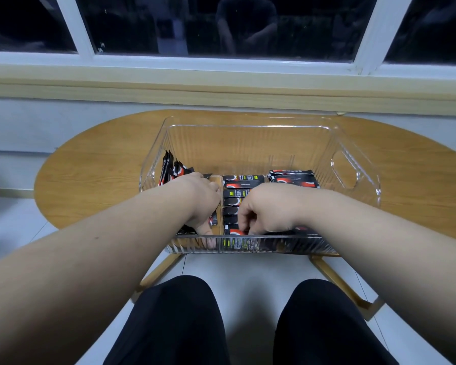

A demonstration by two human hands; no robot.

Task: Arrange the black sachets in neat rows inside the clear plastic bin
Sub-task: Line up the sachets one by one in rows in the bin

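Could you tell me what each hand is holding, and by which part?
The right hand pinches a black, red-marked sachet near its left end. The left hand has its fingers hidden among other sachets, so its hold cannot be told.

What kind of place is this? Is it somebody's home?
Probably a room in a home, though I can't be sure. A small wooden table stands under a window with dark glass, on a pale tiled floor, and holds a clear plastic bin of black sachets.

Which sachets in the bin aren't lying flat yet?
The sachets leaning upright against the left wall of the bin, beyond the left hand; the others lie flat.
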